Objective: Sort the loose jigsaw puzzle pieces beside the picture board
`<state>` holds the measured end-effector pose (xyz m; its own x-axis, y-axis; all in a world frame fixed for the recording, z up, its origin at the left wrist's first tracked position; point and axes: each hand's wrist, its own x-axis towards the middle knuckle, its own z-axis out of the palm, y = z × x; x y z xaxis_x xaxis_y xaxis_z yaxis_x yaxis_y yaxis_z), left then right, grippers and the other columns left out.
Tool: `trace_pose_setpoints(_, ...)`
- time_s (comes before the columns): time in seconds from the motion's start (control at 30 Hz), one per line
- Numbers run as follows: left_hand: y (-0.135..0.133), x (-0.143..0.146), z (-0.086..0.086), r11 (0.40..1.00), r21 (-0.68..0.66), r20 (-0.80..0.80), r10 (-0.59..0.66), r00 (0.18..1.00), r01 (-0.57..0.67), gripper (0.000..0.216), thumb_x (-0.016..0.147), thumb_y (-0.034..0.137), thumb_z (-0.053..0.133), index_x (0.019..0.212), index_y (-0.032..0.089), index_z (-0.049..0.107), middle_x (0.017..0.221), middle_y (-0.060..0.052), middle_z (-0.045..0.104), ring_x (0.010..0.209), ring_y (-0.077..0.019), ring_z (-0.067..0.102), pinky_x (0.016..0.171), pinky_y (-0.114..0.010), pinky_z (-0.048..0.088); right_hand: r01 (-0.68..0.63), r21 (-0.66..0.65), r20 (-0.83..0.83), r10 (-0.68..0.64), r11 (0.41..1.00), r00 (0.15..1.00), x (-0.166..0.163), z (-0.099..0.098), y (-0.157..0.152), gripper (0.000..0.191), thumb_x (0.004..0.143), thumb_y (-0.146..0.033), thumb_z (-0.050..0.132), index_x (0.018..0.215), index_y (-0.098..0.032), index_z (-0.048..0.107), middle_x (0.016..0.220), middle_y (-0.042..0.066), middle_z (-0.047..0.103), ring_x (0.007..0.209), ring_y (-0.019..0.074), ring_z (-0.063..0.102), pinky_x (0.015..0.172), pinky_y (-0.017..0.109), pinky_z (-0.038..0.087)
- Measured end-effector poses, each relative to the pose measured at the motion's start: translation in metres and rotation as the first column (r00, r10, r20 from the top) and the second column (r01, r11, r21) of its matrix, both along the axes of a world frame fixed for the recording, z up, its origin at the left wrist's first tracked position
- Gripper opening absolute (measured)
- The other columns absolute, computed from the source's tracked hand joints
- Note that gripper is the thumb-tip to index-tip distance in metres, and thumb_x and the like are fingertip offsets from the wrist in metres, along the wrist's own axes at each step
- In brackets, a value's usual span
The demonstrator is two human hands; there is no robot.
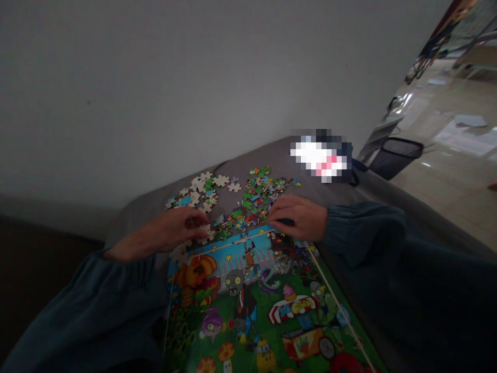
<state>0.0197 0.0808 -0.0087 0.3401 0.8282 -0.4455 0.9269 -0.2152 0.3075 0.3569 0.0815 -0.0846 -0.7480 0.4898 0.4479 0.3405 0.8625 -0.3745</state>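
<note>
The person's left hand (185,226) curls over pale puzzle pieces (208,237) by the picture board's (243,290) far-left corner; the right hand (298,216) bends beside the colourful pile (258,196). Whether either grips a piece cannot be told.

I see, lower centre: smooth printed picture board (248,305) | centre: puzzle pieces (202,183), matt cardboard-looking backs | lower right: gathered cloth sleeve (365,228) | upper right: glossy floor (442,168)

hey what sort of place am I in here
An indoor room, possibly a home or classroom: loose jigsaw pieces lie on a gray surface beside a plain wall, with a shiny tiled floor beyond.
</note>
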Motion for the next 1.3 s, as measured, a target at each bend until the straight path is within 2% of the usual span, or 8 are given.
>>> trace_pose_setpoints(0.17, 0.002, -0.003, -0.005, 1.0, -0.017, -0.006, -0.019, 1.0, 0.019, 0.045, 0.071, 0.054, 0.065, 0.103, 0.022, 0.067, 0.082, -0.002, 0.067, 0.077, -0.0224, 0.064, 0.068, -0.031, 0.048, -0.006, -0.006, 0.004, 0.006, 1.0, 1.0, -0.001, 0.0, 0.0, 0.028, 0.101, -0.026, 0.049, 0.094, -0.014, 0.074, 0.095, 0.01, 0.073, 0.091, 0.0213, 0.064, 0.087, 0.038, 0.05)
trace_pose_setpoints(0.37, 0.002, -0.009, -0.01, 0.997, 0.063, -0.017, -0.043, 0.999, 0.044, 0.04, 0.065, 0.05, 0.072, 0.093, 0.022, 0.07, 0.1, -0.007, 0.066, 0.097, -0.028, 0.062, 0.085, -0.038, 0.047, -0.008, -0.012, -0.001, 0.008, 1.0, 1.0, -0.001, -0.001, 0.0, 0.029, 0.101, -0.027, 0.049, 0.094, -0.014, 0.074, 0.095, 0.01, 0.073, 0.091, 0.0213, 0.064, 0.087, 0.038, 0.05)
trace_pose_setpoints(0.53, 0.0, -0.001, 0.0, 0.996, 0.064, 0.004, -0.062, 0.998, 0.062, 0.031, 0.075, 0.053, 0.067, 0.083, 0.024, 0.067, 0.084, -0.002, 0.068, 0.082, -0.0228, 0.063, 0.072, -0.033, 0.046, -0.006, -0.002, 0.001, 0.006, 1.0, 1.0, 0.0, -0.001, 0.001, 0.029, 0.101, -0.027, 0.049, 0.094, -0.014, 0.074, 0.095, 0.01, 0.073, 0.091, 0.0212, 0.064, 0.088, 0.039, 0.05)
trace_pose_setpoints(0.73, 0.001, 0.02, -0.006, 0.864, 0.502, 0.138, -0.024, 0.99, -0.049, 0.042, 0.087, 0.059, 0.055, 0.105, 0.024, 0.069, 0.105, -0.005, 0.073, 0.092, -0.0238, 0.066, 0.086, -0.039, 0.05, 0.001, -0.014, 0.021, -0.001, 1.0, 1.0, 0.0, 0.0, 0.0, 0.029, 0.102, -0.027, 0.048, 0.094, -0.015, 0.073, 0.096, 0.01, 0.073, 0.092, 0.0211, 0.064, 0.089, 0.039, 0.05)
trace_pose_setpoints(0.83, -0.001, 0.011, 0.0, 0.954, 0.294, 0.162, -0.104, 0.981, 0.053, 0.053, 0.078, 0.068, 0.065, 0.11, 0.026, 0.071, 0.112, -0.004, 0.074, 0.101, -0.0255, 0.067, 0.09, -0.039, 0.053, 0.009, -0.014, 0.021, -0.009, 1.0, 1.0, 0.0, 0.0, 0.0, 0.029, 0.102, -0.028, 0.048, 0.094, -0.016, 0.073, 0.096, 0.01, 0.073, 0.092, 0.021, 0.064, 0.089, 0.039, 0.05)
trace_pose_setpoints(1.0, 0.001, -0.006, 0.016, 0.883, 0.446, 0.143, 0.09, 0.986, -0.146, 0.057, 0.085, 0.075, 0.052, 0.11, 0.027, 0.071, 0.11, -0.004, 0.075, 0.087, -0.0245, 0.069, 0.078, -0.038, 0.056, -0.01, -0.007, 0.021, 0.01, 1.0, 1.0, 0.0, -0.001, 0.001, 0.029, 0.101, -0.028, 0.048, 0.094, -0.015, 0.073, 0.096, 0.01, 0.074, 0.092, 0.0212, 0.064, 0.088, 0.038, 0.051)
trace_pose_setpoints(1.17, 0.005, 0.016, -0.015, 0.854, 0.514, 0.094, -0.156, 0.983, 0.086, 0.062, 0.097, 0.066, 0.033, 0.122, 0.021, 0.068, 0.134, -0.009, 0.067, 0.127, -0.0281, 0.059, 0.112, -0.048, 0.044, -0.003, -0.008, 0.011, 0.003, 1.0, 1.0, -0.001, -0.001, 0.001, 0.03, 0.102, -0.028, 0.048, 0.094, -0.015, 0.073, 0.096, 0.009, 0.074, 0.092, 0.0212, 0.063, 0.088, 0.038, 0.05)
trace_pose_setpoints(1.3, 0.013, 0.022, -0.03, 0.832, 0.549, 0.079, -0.151, 0.985, 0.083, 0.055, 0.101, 0.055, 0.034, 0.128, 0.02, 0.065, 0.14, -0.01, 0.063, 0.131, -0.0275, 0.056, 0.116, -0.049, 0.04, 0.004, -0.033, 0.012, -0.003, 0.999, 1.0, -0.003, 0.0, 0.0, 0.028, 0.101, -0.027, 0.049, 0.095, -0.014, 0.074, 0.098, 0.01, 0.074, 0.093, 0.0214, 0.063, 0.089, 0.038, 0.05)
